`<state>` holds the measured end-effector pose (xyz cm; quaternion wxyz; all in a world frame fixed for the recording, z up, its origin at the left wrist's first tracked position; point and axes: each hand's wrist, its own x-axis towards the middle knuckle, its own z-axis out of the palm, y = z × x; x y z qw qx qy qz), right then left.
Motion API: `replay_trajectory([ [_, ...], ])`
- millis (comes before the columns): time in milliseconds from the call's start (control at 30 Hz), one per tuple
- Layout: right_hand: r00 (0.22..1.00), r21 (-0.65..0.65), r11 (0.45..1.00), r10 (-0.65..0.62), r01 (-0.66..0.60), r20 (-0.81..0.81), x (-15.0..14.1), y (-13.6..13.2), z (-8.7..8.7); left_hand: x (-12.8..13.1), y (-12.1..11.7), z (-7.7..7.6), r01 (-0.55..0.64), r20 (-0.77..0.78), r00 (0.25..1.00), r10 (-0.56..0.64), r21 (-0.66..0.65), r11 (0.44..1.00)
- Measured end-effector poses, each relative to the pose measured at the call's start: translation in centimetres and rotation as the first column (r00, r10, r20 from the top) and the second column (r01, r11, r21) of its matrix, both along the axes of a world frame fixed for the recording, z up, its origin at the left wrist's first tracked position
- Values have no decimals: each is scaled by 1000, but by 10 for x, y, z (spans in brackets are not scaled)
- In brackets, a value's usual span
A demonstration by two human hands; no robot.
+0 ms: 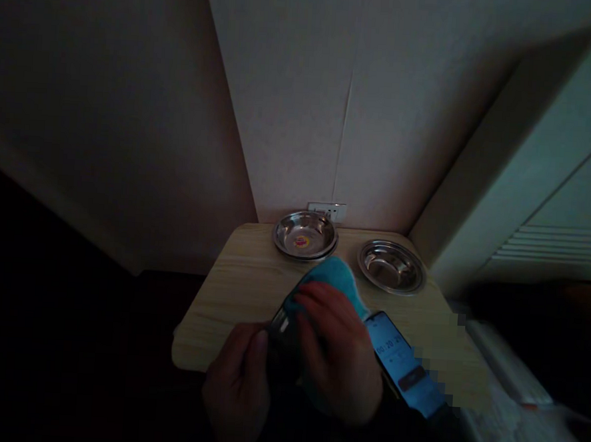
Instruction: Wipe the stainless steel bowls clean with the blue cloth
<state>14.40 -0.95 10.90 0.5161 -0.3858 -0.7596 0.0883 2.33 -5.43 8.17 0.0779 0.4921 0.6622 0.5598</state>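
My left hand (239, 384) is closed, thumb and fingers pinching the near left edge of a metal dish (284, 347). The dish is tilted and dark, with a bright glint near its rim; its full shape is hidden by my hands. My right hand (340, 357) presses a turquoise cloth (337, 277) against the dish, its fingers curled over the fabric. Part of the cloth spreads out beyond my fingers, above the table.
On the wooden table (220, 310), stacked steel bowls (306, 234) stand at the back and more steel bowls (391, 265) at the back right. A lit phone (400, 361) lies right of my hand. A wall socket (337, 212) is behind. The room is dim.
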Motion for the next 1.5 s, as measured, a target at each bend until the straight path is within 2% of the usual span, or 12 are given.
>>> replay_trajectory([
  [100,997,-108,993,-46,39,-60,4,3,0,2,1,2,-12,4,1000,12,10,1000],
  [267,996,52,996,68,-71,53,3,-5,-2,-1,2,1,38,-12,999,-38,9,999],
  [400,1000,-153,988,14,-18,-27,12,14,-6,0,2,1,24,-27,999,-23,17,1000],
  [467,998,-185,983,-20,9,-56,13,15,-6,0,3,0,17,-22,1000,-16,20,1000],
  [633,991,22,993,118,-119,68,6,0,-2,-2,7,-2,0,16,1000,0,-18,1000],
  [833,998,-205,979,-13,1,-61,12,16,-3,-1,7,4,-65,-9,998,64,-27,998],
  [1000,994,22,994,111,-112,25,-2,-5,0,-6,6,-2,-95,48,994,98,-59,994],
  [1067,994,-49,993,108,-109,-19,0,1,-2,-7,6,-4,-128,88,987,136,-90,988],
  [1167,987,-296,951,49,-94,-154,10,21,-12,-7,6,-3,-130,183,971,156,-148,980],
  [1333,931,-481,873,-103,-84,-349,27,30,-34,-17,14,-10,-60,452,878,159,-227,972],
  [1433,901,-522,852,-198,-37,-386,32,24,-41,-21,20,-17,-29,643,750,153,-200,979],
  [1500,907,-487,874,-211,7,-364,32,19,-42,-18,24,-17,-30,740,655,155,-180,983],
])
